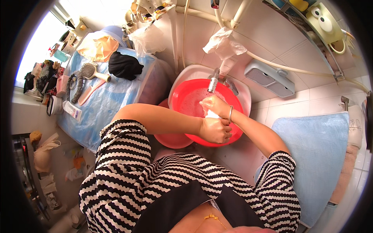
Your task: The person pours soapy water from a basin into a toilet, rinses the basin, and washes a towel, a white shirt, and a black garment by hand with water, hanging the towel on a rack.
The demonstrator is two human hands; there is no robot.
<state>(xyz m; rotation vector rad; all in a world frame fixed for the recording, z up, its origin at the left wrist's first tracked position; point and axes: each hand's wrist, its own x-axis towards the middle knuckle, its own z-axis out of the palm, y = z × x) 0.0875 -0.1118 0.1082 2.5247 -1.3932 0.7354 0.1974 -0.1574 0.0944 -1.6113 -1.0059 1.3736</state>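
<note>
While both arms reach in over the sink (189,72), the left forearm runs almost level from its outward-bent elbow, and the right forearm slants up from the lower right. The left hand (216,130) is a closed fist, knuckles uppermost, just below the right hand (215,105), which bends inward at the wrist. The fingers of both hands are curled tight around one wet-looking white item (211,114), held between them over the large red basin (179,96); its exact kind is hidden by the grip. One bracelet (230,113) circles the right wrist. There are two red basins: the large one, with suds inside, sits in the sink under one faucet (213,80), and the second basin (171,141) shows partly behind the left forearm. On the blue plastic sheet (107,93) at left lie one hairbrush (89,71), one pink comb (90,93), one white tube (72,110) and one black cloth (124,66).
</note>
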